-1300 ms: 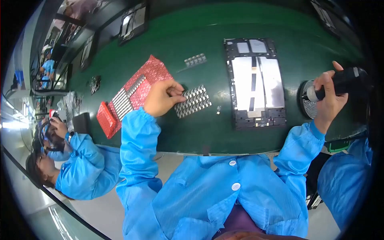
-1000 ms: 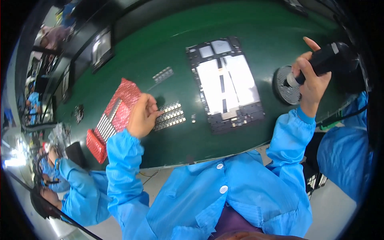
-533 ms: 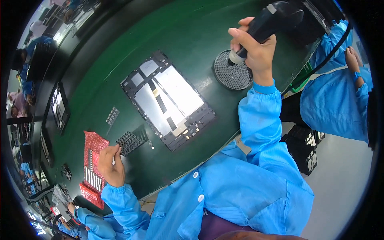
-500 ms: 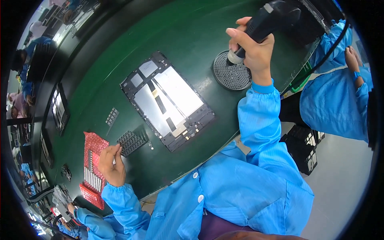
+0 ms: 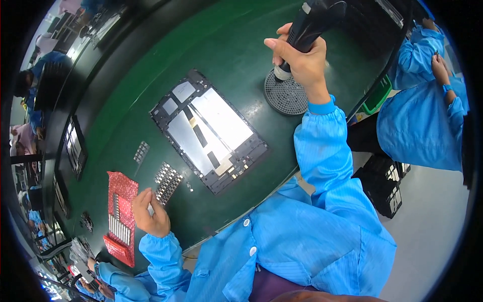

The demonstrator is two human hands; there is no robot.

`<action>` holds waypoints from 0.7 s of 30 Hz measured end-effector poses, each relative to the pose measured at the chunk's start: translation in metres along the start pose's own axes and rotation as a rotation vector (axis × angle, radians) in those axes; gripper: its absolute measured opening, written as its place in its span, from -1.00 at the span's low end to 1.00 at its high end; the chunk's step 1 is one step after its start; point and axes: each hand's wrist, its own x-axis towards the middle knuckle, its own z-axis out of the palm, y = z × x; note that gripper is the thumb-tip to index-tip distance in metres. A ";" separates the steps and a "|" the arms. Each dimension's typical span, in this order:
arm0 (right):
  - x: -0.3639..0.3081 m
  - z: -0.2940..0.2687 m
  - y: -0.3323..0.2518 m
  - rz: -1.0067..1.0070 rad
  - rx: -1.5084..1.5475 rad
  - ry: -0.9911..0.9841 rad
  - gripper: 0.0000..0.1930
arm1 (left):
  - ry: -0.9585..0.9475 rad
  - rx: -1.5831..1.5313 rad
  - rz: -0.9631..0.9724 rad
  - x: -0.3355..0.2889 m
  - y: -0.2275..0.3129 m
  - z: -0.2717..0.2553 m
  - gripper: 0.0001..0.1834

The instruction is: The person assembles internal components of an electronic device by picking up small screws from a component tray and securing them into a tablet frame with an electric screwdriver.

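In my right hand (image 5: pixel 304 63) is a black electric screwdriver (image 5: pixel 309 25), its pale-collared nose pointing down at a round grey screw tray (image 5: pixel 286 95) with a grid of holes. My left hand (image 5: pixel 151 214) is closed in a pinch at the lower left edge of a small sheet of shiny little parts (image 5: pixel 168 181). Between the hands, apart from both, lies an opened tablet-like device (image 5: pixel 216 131), its silvery panels, dark strips and black frame showing. Whether the screwdriver's bit touches a screw is too small to make out.
Red bubble wrap (image 5: pixel 123 186) carrying a row of silvery strips (image 5: pixel 119 229) lies left of my left hand. A smaller parts strip (image 5: pixel 141 152) and a tiny loose piece (image 5: pixel 189 186) rest on the green table (image 5: pixel 226 50). At the right, a blue-sleeved person (image 5: pixel 417 131) sits near a green bin (image 5: pixel 378 95).
The small sheet, dark before, now shows shiny parts and sits slightly lower. My right hand and screwdriver have shifted left over the screw tray. My left hand has moved slightly right and down.
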 end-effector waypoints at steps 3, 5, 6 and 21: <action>-0.001 0.001 -0.002 0.005 -0.021 -0.002 -0.76 | -0.053 -0.094 -0.082 0.010 0.013 -0.007 -0.82; -0.002 0.008 -0.004 0.073 0.012 0.019 -0.75 | -0.088 -0.086 -0.091 0.012 0.014 -0.007 -0.81; -0.003 0.013 -0.008 0.099 -0.033 0.030 -0.75 | -0.070 -0.168 -0.267 0.006 0.009 -0.004 -0.82; -0.017 0.053 -0.041 -0.022 0.201 -0.087 -0.70 | -0.441 -0.942 -0.747 0.078 -0.012 0.071 -0.85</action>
